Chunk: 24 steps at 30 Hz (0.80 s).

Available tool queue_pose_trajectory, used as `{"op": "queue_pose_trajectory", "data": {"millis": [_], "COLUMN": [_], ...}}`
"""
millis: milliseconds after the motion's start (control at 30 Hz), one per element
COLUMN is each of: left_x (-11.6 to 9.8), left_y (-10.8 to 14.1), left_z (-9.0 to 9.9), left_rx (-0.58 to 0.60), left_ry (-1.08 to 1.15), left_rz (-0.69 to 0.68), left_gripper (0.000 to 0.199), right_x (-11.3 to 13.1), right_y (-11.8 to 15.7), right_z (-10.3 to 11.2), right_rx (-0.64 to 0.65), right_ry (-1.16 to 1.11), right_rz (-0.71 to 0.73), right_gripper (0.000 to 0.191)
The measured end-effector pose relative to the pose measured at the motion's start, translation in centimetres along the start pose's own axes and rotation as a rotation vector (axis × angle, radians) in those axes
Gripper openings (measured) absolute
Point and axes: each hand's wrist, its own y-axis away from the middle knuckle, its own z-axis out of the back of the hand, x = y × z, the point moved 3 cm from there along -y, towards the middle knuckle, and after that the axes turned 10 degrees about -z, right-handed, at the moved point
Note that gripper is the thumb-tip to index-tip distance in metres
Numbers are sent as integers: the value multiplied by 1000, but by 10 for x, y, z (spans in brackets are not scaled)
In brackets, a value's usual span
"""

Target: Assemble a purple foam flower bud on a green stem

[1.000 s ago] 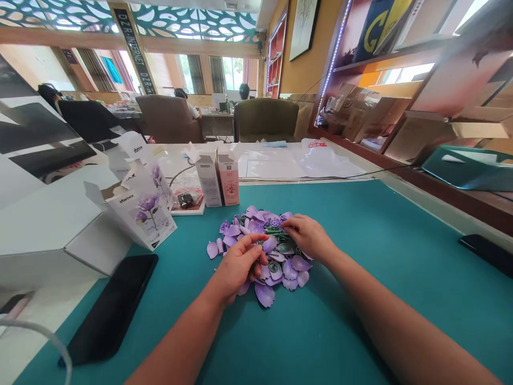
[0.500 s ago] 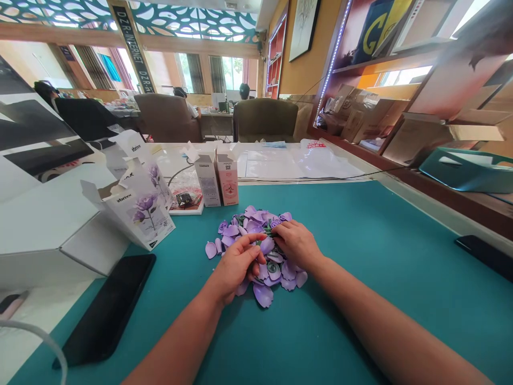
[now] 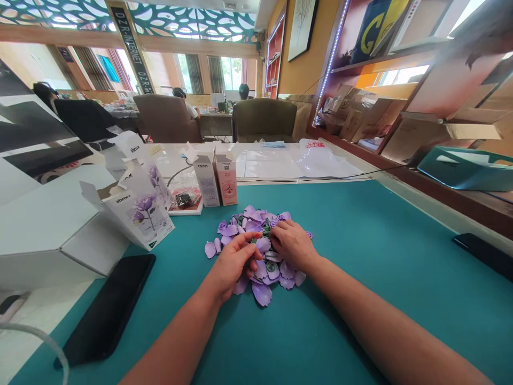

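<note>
A loose pile of purple plastic petals [image 3: 262, 294] with some green pieces [image 3: 266, 231] lies on the teal mat. Over the left side of the pile is my left hand [image 3: 236, 263], its fingers bent with thumb and fingertips close together; whether it holds a small piece is too small to tell. My right hand [image 3: 294, 245] reaches into the right side of the pile, palm down, with curled fingertips at the green pieces. What those fingertips grip, if anything, is hidden. The two hands are apart, with petals showing between them.
Open printed cartons [image 3: 150, 216] and a white box [image 3: 92, 240] stand at the left, near a black flat object [image 3: 108, 310]. Two small boxes [image 3: 226, 182] stand behind the pile. A dark phone-like object [image 3: 484, 254] lies far right. People sit beyond the table.
My right hand has shifted slightly left and in over the pile, uncovering a small purple rose at its right edge. My left hand has barely moved.
</note>
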Motion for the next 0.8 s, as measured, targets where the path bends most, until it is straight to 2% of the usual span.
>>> {"op": "queue_pose_trajectory", "data": {"millis": [567,800], "left_x": [2,1], "left_y": [-2,-3], "left_z": [2,3], "left_rx": [-28,-42], "left_ry": [15,11], "left_rz": [-20,-23], "left_gripper": [38,38], "right_x": [11,16], "right_y": [-4,-1], "right_z": [-2,-3], "right_rx": [65,109], "right_ry": [-9,8], "right_rz": [-62,-34], "right_gripper": [18,21]}}
